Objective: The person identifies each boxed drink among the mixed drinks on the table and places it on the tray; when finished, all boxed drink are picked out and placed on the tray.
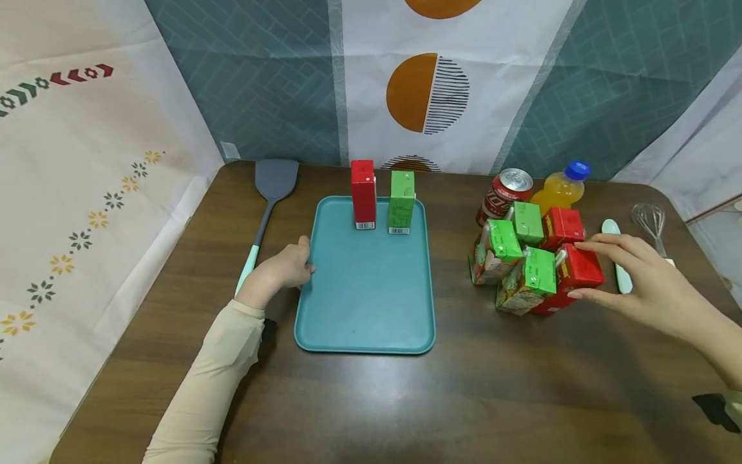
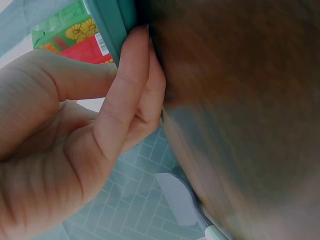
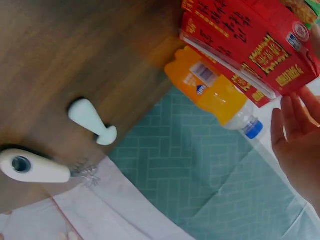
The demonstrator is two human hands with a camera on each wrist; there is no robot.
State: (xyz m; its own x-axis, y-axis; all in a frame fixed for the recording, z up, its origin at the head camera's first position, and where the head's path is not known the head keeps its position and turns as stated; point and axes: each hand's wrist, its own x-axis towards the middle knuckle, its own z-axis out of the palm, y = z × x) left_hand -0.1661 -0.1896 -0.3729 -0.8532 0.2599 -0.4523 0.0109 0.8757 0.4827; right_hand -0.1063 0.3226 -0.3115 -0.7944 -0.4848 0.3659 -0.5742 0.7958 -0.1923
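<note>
My left hand [image 1: 284, 265] pinches the left edge of a teal tray [image 1: 365, 290], thumb above and fingers bent at the rim. On the tray's far end stand a red drink carton [image 1: 363, 196] and a green drink carton [image 1: 401, 203]. To the right, my right hand [image 1: 640, 280] holds the near red drink carton [image 1: 580, 265] by its top, thumb on the near side and fingers on the far side. Its printed side [image 3: 250, 40] fills the upper right of the right wrist view. Several green cartons [image 1: 530, 274] and another red carton [image 1: 561, 227] stand close against it.
Behind the cartons stand a red soda can [image 1: 505, 193] and an orange drink bottle [image 1: 561, 187]. A pale-handled utensil [image 1: 617, 258] and a whisk [image 1: 650, 222] lie at the right. A grey spatula [image 1: 275, 180] lies left of the tray. Patterned cloth [image 1: 278, 84] hangs behind the table.
</note>
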